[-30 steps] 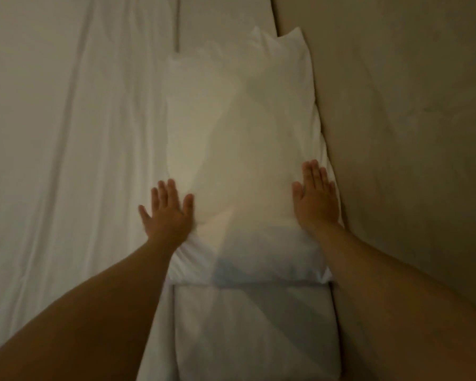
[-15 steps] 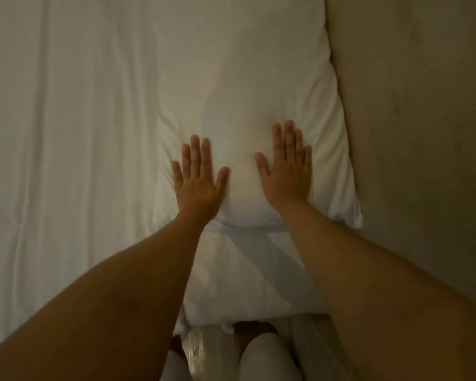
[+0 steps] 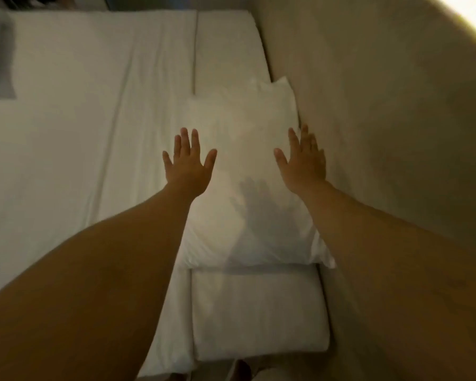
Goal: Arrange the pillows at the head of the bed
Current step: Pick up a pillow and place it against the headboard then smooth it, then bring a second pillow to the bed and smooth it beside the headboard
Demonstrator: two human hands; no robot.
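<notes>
Dim, soft focus; glare top right; wide-angle edge distortion.

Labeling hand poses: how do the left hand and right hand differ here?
The left hand sits over the pillow's left edge, beside the bed sheet; the right hand is at the pillow's right edge, next to the wall. The left hand shows its back squarely, thumb splayed wide; the right hand is tilted, fingers closer together. Both are open, fingers extended, gripping nothing; whether they touch the pillow is unclear.
</notes>
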